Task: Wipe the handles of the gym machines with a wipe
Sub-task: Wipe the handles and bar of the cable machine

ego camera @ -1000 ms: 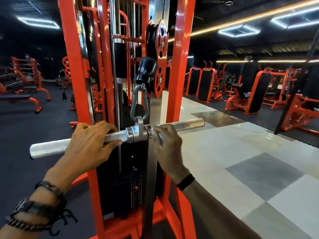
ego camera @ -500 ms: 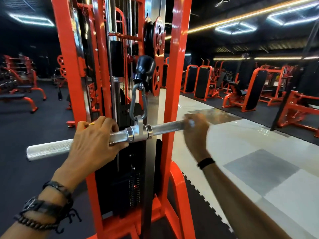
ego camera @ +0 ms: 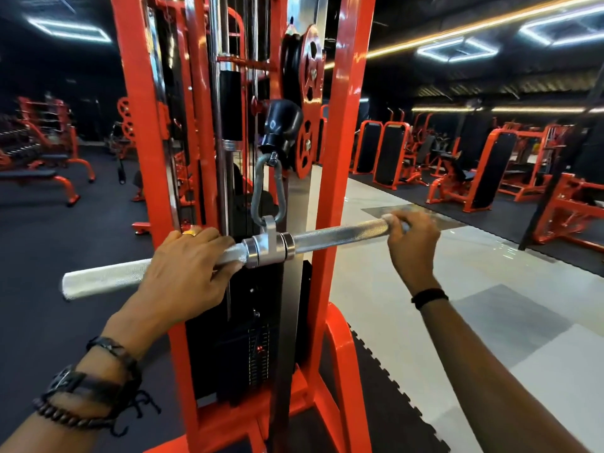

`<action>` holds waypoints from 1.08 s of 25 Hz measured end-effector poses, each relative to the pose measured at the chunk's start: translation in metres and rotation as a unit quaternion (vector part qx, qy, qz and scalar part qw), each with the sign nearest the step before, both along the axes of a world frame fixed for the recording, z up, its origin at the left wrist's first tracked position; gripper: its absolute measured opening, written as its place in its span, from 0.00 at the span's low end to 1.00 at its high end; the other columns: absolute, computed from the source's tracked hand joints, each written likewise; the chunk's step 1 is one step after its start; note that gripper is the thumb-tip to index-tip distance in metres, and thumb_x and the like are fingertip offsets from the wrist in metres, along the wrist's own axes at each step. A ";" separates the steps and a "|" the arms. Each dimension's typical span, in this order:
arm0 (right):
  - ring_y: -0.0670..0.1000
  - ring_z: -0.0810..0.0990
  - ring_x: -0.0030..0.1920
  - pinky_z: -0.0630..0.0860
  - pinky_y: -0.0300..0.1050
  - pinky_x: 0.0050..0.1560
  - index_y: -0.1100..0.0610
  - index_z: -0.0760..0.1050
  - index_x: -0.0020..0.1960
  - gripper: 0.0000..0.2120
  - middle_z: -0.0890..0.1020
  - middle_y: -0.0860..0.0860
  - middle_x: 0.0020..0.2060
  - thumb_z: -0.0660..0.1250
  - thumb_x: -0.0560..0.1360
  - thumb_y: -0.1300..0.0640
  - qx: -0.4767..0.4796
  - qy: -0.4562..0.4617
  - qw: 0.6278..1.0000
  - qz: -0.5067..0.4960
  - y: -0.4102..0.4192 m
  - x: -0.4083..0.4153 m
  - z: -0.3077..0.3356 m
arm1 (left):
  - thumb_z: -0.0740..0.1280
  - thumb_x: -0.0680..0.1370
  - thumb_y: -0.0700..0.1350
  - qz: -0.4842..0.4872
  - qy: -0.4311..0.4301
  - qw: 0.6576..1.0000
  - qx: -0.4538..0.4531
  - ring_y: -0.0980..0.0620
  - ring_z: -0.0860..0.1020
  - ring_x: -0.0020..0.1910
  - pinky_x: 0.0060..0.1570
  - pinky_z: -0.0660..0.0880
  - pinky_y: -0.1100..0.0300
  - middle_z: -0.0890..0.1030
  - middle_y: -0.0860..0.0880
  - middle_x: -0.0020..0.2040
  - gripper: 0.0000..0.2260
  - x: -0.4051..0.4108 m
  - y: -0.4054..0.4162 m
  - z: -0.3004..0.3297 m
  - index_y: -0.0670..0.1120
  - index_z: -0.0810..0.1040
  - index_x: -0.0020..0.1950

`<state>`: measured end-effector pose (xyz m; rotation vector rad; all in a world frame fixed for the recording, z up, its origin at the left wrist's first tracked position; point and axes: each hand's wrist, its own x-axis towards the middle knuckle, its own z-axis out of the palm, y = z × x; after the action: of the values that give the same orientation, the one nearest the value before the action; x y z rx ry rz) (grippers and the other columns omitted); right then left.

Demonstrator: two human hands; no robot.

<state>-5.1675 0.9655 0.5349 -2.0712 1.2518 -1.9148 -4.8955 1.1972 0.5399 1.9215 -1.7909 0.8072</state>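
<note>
A silver knurled bar handle (ego camera: 340, 235) hangs level from a steel carabiner (ego camera: 268, 188) on the orange cable machine (ego camera: 341, 125). My left hand (ego camera: 186, 266) grips the bar's left half, just beside the centre swivel, with the bare left end sticking out past it. My right hand (ego camera: 413, 243) is closed round the bar's far right tip. A pale scrap that looks like the wipe (ego camera: 394, 220) shows at its fingertips; the rest of it is hidden in the hand.
The black weight stack (ego camera: 258, 354) sits behind the bar inside the frame. Orange padded machines (ego camera: 483, 171) line the right side beyond a pale tiled walkway (ego camera: 490, 322). Benches and racks (ego camera: 49, 174) stand on black matting at the left.
My right hand has slid along the bar from beside the centre swivel out to the right tip. My left hand has kept its grip in the same spot.
</note>
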 end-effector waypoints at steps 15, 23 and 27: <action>0.61 0.79 0.49 0.60 0.32 0.46 0.67 0.82 0.48 0.07 0.81 0.63 0.46 0.66 0.77 0.66 0.047 0.061 0.997 -0.005 -0.003 0.008 0.016 | 0.72 0.71 0.56 -0.030 0.058 0.995 -0.078 0.42 0.83 0.39 0.34 0.77 0.51 0.83 0.52 0.49 0.17 -0.020 0.007 -0.001 0.48 0.83 0.54; 0.51 0.75 0.42 0.69 0.39 0.42 0.65 0.81 0.46 0.05 0.78 0.57 0.41 0.69 0.73 0.71 -0.069 0.157 0.976 0.134 0.097 0.083 -0.008 | 0.58 0.82 0.55 0.060 0.072 0.996 -0.006 0.39 0.81 0.43 0.36 0.66 0.55 0.85 0.48 0.44 0.15 -0.018 0.010 0.021 0.51 0.83 0.49; 0.55 0.78 0.43 0.73 0.43 0.42 0.63 0.81 0.49 0.06 0.79 0.58 0.43 0.67 0.76 0.67 -0.111 0.177 0.972 0.103 0.066 0.051 -0.013 | 0.57 0.76 0.60 0.009 0.067 0.997 -0.037 0.40 0.83 0.43 0.34 0.70 0.55 0.85 0.51 0.44 0.18 -0.011 0.015 0.015 0.53 0.84 0.48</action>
<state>-5.1169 1.0315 0.5224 -2.6301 0.8496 -1.7146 -4.9064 1.2126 0.5550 1.9000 -1.6448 0.7209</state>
